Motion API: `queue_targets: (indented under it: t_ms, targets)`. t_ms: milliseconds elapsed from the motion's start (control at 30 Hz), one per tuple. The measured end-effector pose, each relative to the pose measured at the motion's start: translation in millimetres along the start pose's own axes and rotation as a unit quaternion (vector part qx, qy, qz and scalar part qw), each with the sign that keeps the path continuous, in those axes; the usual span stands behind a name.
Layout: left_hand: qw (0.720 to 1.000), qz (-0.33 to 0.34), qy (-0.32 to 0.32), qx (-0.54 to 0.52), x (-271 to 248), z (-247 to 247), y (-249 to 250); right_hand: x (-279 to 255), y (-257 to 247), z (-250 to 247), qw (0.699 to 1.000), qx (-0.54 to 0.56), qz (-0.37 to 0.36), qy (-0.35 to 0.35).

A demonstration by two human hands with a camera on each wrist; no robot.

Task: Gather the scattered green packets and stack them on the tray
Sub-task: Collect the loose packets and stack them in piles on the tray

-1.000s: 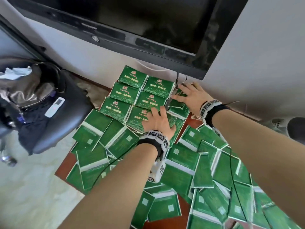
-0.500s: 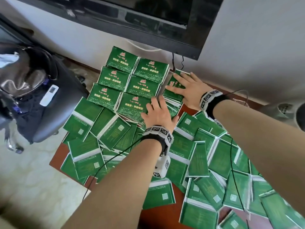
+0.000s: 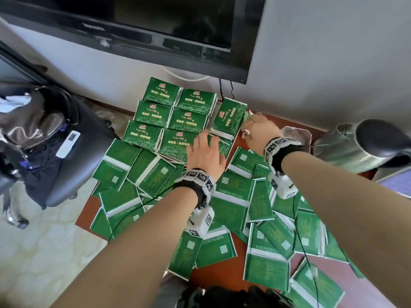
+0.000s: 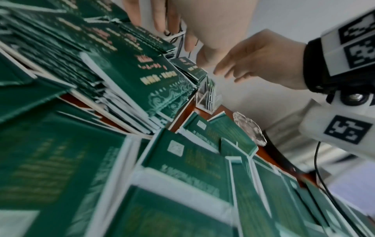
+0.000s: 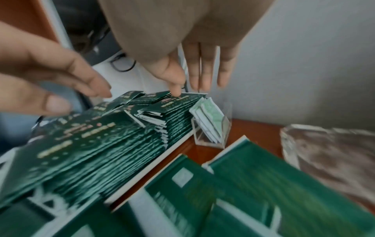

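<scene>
At the surface's back edge, stacked green packets lie face up; their gold print is too blurred to read. Left hand rests flat, fingers straight, on the nearest stack. Right hand, off the side stack since a second ago, has an open, empty grip. Loose packets cover the front.

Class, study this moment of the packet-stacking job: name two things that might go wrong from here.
1. The rotated stack beside the right hand has ragged, fanned edges; a nudge may spill it onto the small clear holder.
2. The left hand rests at the stacks' edge, where loose packets overlap and could slide.
</scene>
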State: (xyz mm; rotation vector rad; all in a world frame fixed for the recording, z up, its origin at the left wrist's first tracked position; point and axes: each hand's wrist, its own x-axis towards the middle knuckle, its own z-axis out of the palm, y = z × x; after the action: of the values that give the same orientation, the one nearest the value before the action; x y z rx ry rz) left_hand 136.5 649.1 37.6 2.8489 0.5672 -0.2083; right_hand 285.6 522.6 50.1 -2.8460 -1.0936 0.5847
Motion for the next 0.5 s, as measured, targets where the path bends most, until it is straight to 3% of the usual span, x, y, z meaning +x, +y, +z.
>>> queue_targets:
  t_ms: [133, 267, 400, 500]
  targets:
    - [0.985, 0.136, -0.102, 0.021, -36, -8, -16, -73, -4, 26, 0.987, 0.099, 0.117, -0.057]
    - [0.945, 0.195, -0.253, 0.063, -58, 2, -12, -152, -4, 65, 0.958, 0.145, 0.215, -0.122]
    - [0.904, 0.259, -0.313, 0.135, -79, 25, 18, -241, -3, 102, 0.909, 0.174, 0.35, -0.143]
    - [0.865, 0.316, -0.35, 0.173, -97, 44, 52, -304, -9, 118, 0.88, 0.171, 0.411, -0.165]
